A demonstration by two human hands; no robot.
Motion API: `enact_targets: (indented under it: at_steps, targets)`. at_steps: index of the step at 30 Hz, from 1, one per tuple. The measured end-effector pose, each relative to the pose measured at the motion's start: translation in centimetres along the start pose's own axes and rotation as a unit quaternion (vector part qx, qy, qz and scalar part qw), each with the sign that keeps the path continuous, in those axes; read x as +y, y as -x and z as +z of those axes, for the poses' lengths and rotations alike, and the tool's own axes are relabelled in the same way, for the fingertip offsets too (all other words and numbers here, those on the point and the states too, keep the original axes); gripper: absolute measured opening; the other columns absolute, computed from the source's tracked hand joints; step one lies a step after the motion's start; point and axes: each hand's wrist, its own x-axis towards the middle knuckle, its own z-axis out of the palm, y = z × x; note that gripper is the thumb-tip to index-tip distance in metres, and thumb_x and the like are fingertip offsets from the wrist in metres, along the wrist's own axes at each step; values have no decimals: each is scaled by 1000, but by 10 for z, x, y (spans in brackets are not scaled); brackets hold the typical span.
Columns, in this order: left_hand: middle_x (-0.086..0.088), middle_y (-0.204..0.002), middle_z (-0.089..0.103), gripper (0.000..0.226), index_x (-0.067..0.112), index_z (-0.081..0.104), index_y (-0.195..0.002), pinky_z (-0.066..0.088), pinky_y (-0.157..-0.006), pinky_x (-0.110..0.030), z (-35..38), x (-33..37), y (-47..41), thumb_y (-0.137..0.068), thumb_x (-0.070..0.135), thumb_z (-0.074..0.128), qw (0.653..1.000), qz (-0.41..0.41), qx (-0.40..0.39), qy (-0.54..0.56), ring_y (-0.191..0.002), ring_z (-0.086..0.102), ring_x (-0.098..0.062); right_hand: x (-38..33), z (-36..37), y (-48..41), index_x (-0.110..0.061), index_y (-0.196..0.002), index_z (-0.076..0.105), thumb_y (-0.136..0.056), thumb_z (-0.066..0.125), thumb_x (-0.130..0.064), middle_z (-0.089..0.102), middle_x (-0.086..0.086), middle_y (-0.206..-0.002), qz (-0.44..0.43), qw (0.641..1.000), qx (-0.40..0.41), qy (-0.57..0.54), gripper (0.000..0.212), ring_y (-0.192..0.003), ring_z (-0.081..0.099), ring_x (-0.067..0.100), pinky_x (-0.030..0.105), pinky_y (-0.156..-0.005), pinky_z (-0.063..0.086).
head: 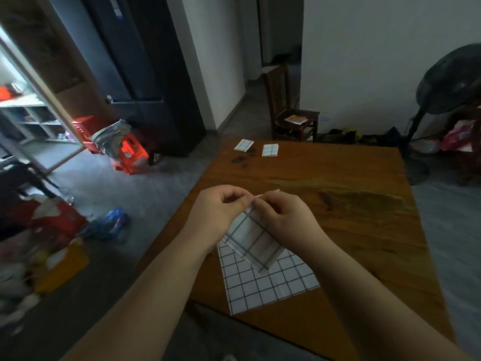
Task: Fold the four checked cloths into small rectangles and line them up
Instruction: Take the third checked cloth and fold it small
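1. Cloths, four in all, are spread along the left side of the table (351,204). The held cloth (253,243) hangs in the air over the near left part. The flat cloth (265,290) lies spread beneath it, its nearest corner at the near edge. The first folded cloth (244,145) and second folded cloth (270,150) sit by the far left corner, close together but apart.
2. The left hand (221,212) has its fingers curled and pinches the top edge of the held cloth. The right hand (283,217) pinches the same edge just beside it, so the fingertips nearly meet.
3. The held cloth looks thin, light and limp. It droops from the pinch in a narrow doubled panel, and light seems to pass through it. It is probably not fragile (though thin layers slide over each other easily).
4. The best hold is likely a fingertip pinch at the corners or along a folded edge, with all layers caught together. Pressing it onto the table should set a crease.
5. By my reading, two cloths are done, the third is partway folded and the fourth is untouched.
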Motion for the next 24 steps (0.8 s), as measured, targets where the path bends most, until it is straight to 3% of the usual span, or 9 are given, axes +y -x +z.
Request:
enact_targets:
  at_steps: [7, 13, 15, 17, 21, 24]
  targets:
    - [20, -85, 73, 6, 32, 75, -90, 56, -75, -25, -67, -50, 18, -93, 34, 70, 990, -73, 114, 32, -81, 68, 1, -19, 72, -16, -31, -84, 63, -99, 55, -38, 64, -9, -79, -14, 996, -73, -40, 19, -69, 60, -1, 17, -62, 44]
    - [16, -80, 75, 7, 27, 76, -90, 48, -64, -18, -149, -102, 44, -93, 28, 71, 966, -110, 226, 66, -72, 69, 3, -53, 144, -30, -32, -90, 61, -100, 53, -38, 64, -8, -84, -25, 989, -142, -16, 14, -73, 62, 0, 18, -61, 50]
    - [15, -80, 75, 9, 26, 78, -90, 48, -63, -17, -180, -126, 57, -93, 28, 70, 957, -133, 249, 72, -75, 69, 0, -67, 176, -34, -34, -89, 61, -100, 54, -37, 65, -7, -84, -31, 983, -181, -4, 13, -73, 64, 2, 22, -64, 55]
    - [11, -83, 75, 10, 27, 78, -92, 49, -67, -23, -215, -155, 74, -94, 30, 69, 944, -154, 280, 76, -82, 69, -6, -81, 212, -38, -34, -88, 60, -100, 54, -37, 65, -7, -81, -38, 977, -209, 23, 14, -69, 62, -1, 19, -60, 49]
    - [14, -88, 70, 8, 30, 75, -91, 46, -66, -23, -294, -213, 113, -95, 30, 69, 915, -171, 349, 109, -87, 66, -7, -120, 295, -41, -29, -86, 61, -100, 55, -32, 64, -5, -79, -40, 981, -184, 37, 16, -67, 59, -7, 15, -56, 43]
    - [16, -86, 74, 9, 30, 77, -89, 47, -67, -21, -357, -253, 148, -94, 28, 70, 923, -167, 331, 101, -81, 68, -2, -169, 368, -38, -28, -92, 61, -100, 56, -30, 65, -4, -85, -71, 977, -200, 10, 10, -74, 62, 1, 17, -60, 49]
